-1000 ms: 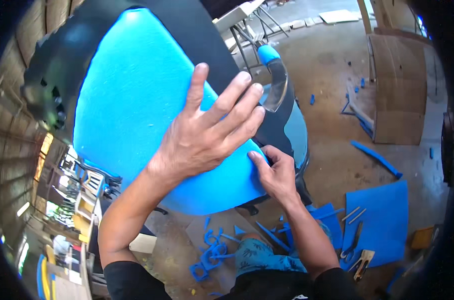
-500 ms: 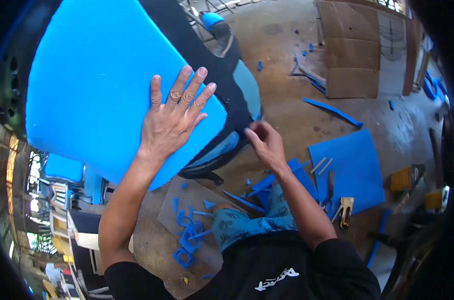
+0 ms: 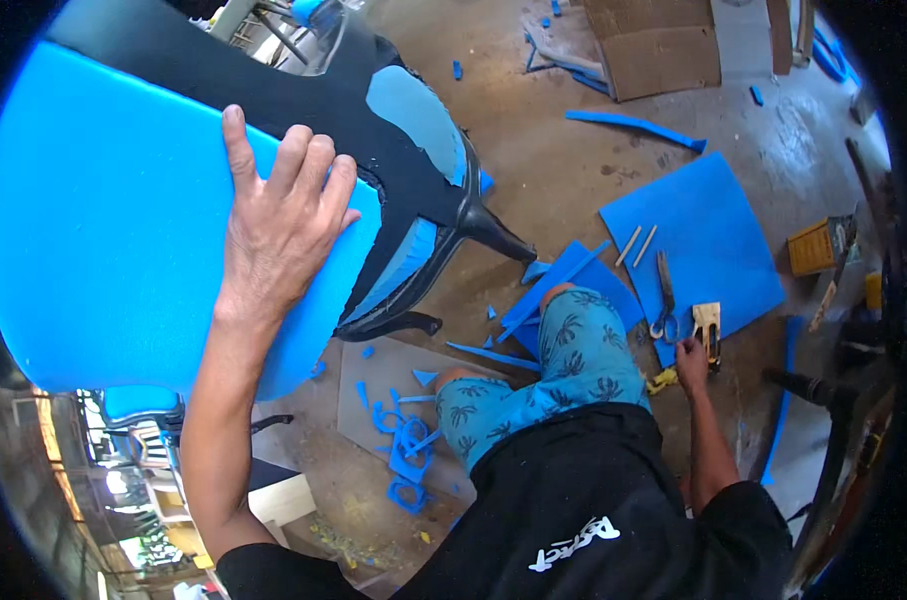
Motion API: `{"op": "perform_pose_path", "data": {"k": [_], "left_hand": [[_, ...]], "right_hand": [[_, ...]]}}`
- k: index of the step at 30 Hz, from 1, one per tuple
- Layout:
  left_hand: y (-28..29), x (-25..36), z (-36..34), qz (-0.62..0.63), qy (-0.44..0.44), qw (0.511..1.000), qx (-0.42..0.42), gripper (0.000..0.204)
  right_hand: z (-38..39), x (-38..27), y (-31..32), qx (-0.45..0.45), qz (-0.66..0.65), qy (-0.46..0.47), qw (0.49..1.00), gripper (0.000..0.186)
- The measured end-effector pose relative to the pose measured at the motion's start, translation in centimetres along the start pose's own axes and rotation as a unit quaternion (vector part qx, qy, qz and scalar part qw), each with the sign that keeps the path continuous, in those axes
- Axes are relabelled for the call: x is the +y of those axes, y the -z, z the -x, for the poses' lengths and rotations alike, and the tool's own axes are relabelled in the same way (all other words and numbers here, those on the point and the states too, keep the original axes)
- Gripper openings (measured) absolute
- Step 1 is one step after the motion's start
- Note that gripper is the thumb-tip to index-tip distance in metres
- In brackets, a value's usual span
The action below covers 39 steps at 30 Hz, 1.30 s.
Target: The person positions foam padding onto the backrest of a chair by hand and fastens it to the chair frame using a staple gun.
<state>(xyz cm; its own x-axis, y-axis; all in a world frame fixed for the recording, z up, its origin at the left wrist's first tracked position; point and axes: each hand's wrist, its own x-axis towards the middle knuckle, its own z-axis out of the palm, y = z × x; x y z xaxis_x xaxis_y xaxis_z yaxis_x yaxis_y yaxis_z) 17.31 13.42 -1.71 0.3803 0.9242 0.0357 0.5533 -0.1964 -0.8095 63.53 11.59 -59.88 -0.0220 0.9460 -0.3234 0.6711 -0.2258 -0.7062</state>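
Observation:
A large bright blue foam pad (image 3: pixel 104 220) covers the black chair seat (image 3: pixel 304 95) at the left. My left hand (image 3: pixel 279 220) presses down on it, with bent fingers hooked over its edge. Low at the right, my right hand (image 3: pixel 692 365) has its fingers curled at the lower end of a cream and black staple gun (image 3: pixel 709 325). Their grip is partly hidden. Beside that tool lie scissors (image 3: pixel 664 290) on a flat blue foam sheet (image 3: pixel 704 230). Two thin pale sticks (image 3: pixel 629 245) rest on the same sheet.
Dark curved chair legs (image 3: pixel 499 235) jut out near my knees. Blue foam offcuts (image 3: pixel 409 450) litter the floor, and a long strip (image 3: pixel 634 125) lies farther off. Brown cardboard (image 3: pixel 654 50) is at the far right. A yellow container (image 3: pixel 814 248) stands at the right.
My right hand has moved from beside the chair down to the staple gun. My left hand stays on the foam pad, its fingers now more bent. The view has shifted right.

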Motion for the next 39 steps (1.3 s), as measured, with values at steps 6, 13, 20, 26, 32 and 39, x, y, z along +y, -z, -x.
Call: {"op": "perform_pose_path", "data": {"k": [6, 13, 20, 26, 32, 39], "left_hand": [[-0.8, -0.1, -2.7, -0.004, -0.064, 0.997, -0.047, 0.034], [-1.4, -0.8, -3.2, -0.018, -0.102, 0.994, -0.043, 0.031], [-1.6, -0.3, -3.5, -0.024, -0.100, 0.993, -0.063, 0.035], [-1.0, -0.2, -4.2, 0.018, -0.135, 0.987, -0.083, 0.042], [-1.7, -0.2, -4.7, 0.020, -0.159, 0.984, -0.075, 0.030], [-3.3, -0.3, -3.9, 0.034, -0.144, 0.989, -0.016, 0.027]], "right_hand": [[0.7, 2.8, -1.0, -0.027, -0.029, -0.048, 0.998, 0.020], [-0.7, -0.9, -4.1, -0.042, -0.061, -0.021, 0.997, 0.026], [-1.8, -0.4, -2.3, 0.149, 0.169, 0.057, 0.973, 0.039], [-2.4, 2.7, -1.2, 0.169, 0.272, 0.018, 0.947, 0.053], [-4.3, -3.8, -1.1, 0.071, 0.034, 0.014, 0.997, 0.034], [1.2, -42.8, -2.4, -0.252, -0.356, 0.258, 0.862, 0.024]]}}
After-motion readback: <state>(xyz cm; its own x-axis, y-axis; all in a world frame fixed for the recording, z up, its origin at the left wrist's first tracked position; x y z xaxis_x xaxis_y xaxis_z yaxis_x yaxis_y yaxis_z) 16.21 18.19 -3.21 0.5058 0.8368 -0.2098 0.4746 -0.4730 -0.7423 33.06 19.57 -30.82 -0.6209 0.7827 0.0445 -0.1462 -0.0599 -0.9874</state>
